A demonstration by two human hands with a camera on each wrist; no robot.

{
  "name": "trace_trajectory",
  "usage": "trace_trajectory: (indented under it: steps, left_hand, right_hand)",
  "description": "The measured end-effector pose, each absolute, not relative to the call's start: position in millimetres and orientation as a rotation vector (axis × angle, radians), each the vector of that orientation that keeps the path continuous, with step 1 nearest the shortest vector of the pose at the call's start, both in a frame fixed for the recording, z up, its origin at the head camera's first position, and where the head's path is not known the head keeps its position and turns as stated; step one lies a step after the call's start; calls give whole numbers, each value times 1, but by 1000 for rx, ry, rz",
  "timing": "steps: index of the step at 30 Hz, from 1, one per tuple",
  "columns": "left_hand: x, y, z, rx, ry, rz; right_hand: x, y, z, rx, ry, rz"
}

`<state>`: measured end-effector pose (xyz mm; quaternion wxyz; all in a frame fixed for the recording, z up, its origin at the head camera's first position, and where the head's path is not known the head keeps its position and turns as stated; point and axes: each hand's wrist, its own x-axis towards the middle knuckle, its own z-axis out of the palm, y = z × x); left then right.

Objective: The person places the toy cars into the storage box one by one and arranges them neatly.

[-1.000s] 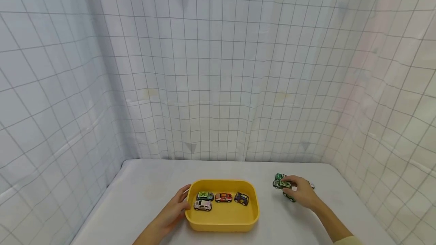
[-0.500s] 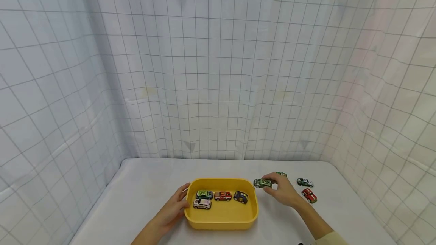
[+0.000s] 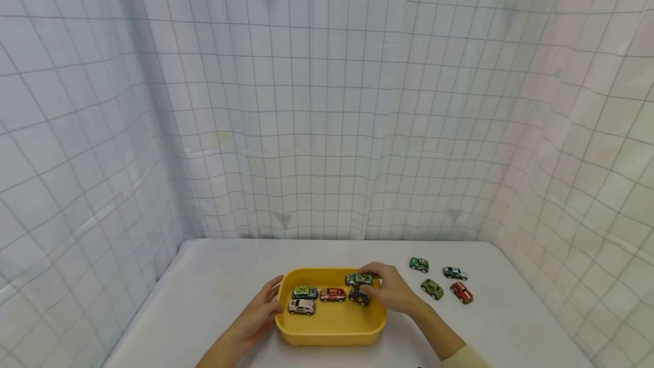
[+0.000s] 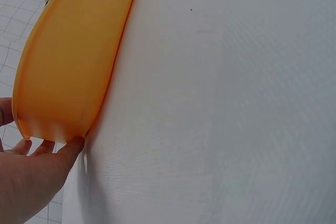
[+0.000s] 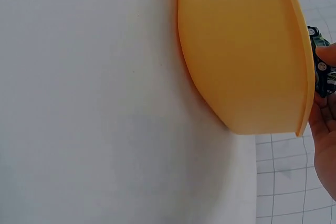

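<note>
My right hand (image 3: 390, 288) pinches a green camouflage toy car (image 3: 359, 280) between thumb and fingers, over the right end of the yellow tray (image 3: 327, 339). In the head view the car overlaps a dark blue toy car (image 3: 359, 297) in the tray. The right wrist view shows the held car (image 5: 322, 64) just past the tray's rim. My left hand (image 3: 258, 314) rests at the tray's left end, its fingertips on the outer wall. Also in the tray are a green-and-blue toy car (image 3: 305, 292), a red-orange one (image 3: 332, 295) and a white one (image 3: 302, 306).
Right of the tray, on the white table (image 3: 219, 266), lie a green toy car (image 3: 419, 264), a green-and-white one (image 3: 455, 273), an olive one (image 3: 432, 289) and a red one (image 3: 461, 292). A white gridded curtain (image 3: 327, 129) surrounds the table's back and sides.
My right hand has carried the camouflage car leftward from the group on the table to over the tray. The left hand stays at the tray's left end.
</note>
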<state>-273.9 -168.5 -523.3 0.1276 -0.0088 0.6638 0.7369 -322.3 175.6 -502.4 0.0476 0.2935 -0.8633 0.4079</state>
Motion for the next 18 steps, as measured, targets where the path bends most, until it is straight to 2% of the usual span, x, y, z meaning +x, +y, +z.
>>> trace_trajectory:
  steps: [18]
  left_hand:
    - [-274, -168, -524, -20, 1929, 2144]
  right_hand:
    - [-322, 130, -507, 1073, -2695, 1179]
